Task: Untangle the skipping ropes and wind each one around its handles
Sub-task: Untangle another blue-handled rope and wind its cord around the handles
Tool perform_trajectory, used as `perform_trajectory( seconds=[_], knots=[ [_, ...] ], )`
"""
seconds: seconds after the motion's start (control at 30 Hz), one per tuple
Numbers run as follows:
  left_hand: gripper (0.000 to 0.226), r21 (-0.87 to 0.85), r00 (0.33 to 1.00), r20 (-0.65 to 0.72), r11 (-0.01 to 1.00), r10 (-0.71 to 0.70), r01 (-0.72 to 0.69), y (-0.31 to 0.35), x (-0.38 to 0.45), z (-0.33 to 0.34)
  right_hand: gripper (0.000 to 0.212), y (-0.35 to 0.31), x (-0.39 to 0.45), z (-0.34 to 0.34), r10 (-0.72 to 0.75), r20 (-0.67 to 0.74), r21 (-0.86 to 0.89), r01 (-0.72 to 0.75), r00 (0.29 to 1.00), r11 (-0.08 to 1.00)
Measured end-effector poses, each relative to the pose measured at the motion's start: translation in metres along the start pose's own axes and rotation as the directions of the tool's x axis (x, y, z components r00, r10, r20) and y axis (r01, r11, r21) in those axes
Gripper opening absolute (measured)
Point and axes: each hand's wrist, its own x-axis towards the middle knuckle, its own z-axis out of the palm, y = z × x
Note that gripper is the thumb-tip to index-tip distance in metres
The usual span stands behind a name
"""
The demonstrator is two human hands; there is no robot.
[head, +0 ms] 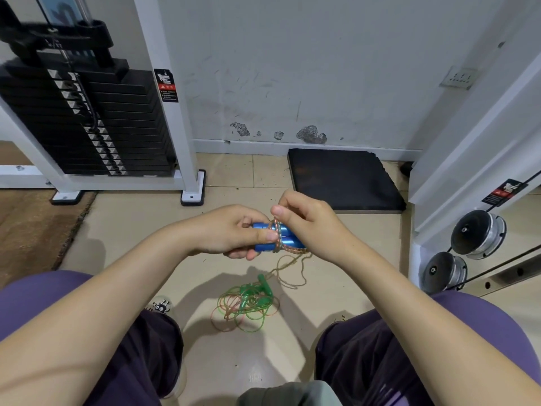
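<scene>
Above the tiled floor (222,361), between my knees, my left hand (231,231) grips two blue handles (265,247) laid side by side, thumb pressed on the braided rope (279,244) wound around them. My right hand (307,222) pinches that rope just above the handles, its loose tail trailing down to the floor. A second rope, green (246,306), lies tangled in a heap below, handles buried in its loops.
</scene>
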Motion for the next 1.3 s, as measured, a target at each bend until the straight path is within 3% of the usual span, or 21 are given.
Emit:
perform_trajectory(
  seconds=[0.23,0.43,0.53,0.6,0.77,0.87,0.97,1.03,1.1,1.17,1.3],
  knots=[
    [0.033,-0.051,0.999,0.016,0.998,-0.039,0.04,-0.004,0.002,0.007,0.027,-0.004,0.003,0.004,0.027,-0.098,-0.011,-0.028,0.995,1.0],
    [0.064,-0.023,0.999,0.007,0.998,-0.054,0.054,0.001,0.003,0.013,0.028,-0.005,0.001,0.007,0.014,-0.206,-0.036,-0.022,0.979,0.999],
    [0.045,-0.03,0.998,-0.052,0.999,-0.03,0.028,-0.002,0.004,0.017,0.028,-0.004,0.002,0.006,0.035,-0.216,-0.023,-0.041,0.976,0.999],
    [0.03,-0.013,0.996,-0.092,1.0,-0.008,0.007,-0.003,0.004,0.017,0.028,-0.003,0.003,0.004,0.051,-0.195,0.006,-0.05,0.979,0.999],
    [0.02,0.019,0.995,-0.093,1.0,0.016,-0.014,-0.005,0.004,0.015,0.011,-0.003,0.005,-0.001,0.092,-0.089,0.144,-0.079,0.992,0.986],
    [0.02,0.013,0.993,-0.107,0.998,0.055,-0.054,-0.006,0.004,0.013,0.015,-0.002,0.006,-0.005,0.066,-0.078,0.226,-0.046,0.995,0.973],
    [0.025,-0.019,0.987,-0.138,0.996,0.088,-0.091,-0.007,0.004,0.011,0.016,-0.004,0.005,-0.007,0.13,-0.009,0.285,-0.122,0.991,0.951],
    [0.024,-0.07,0.976,-0.194,0.991,0.1,-0.116,-0.008,0.005,0.008,0.02,-0.005,0.004,-0.009,0.208,0.063,0.443,-0.214,0.976,0.87],
    [0.021,-0.154,0.952,-0.286,0.976,0.105,-0.154,-0.009,0.007,0.006,0.024,-0.006,0.004,-0.013,0.237,0.183,0.663,-0.297,0.954,0.687],
    [0.027,-0.237,0.917,-0.39,0.954,0.082,-0.186,-0.008,0.01,0.004,0.025,-0.007,0.004,-0.015,0.193,0.268,0.726,-0.33,0.944,0.603],
    [0.023,-0.265,0.829,-0.557,0.936,0.049,-0.233,-0.009,0.013,0.002,0.032,-0.007,0.003,-0.005,0.172,0.244,0.6,-0.288,0.954,0.747]
  ],
)
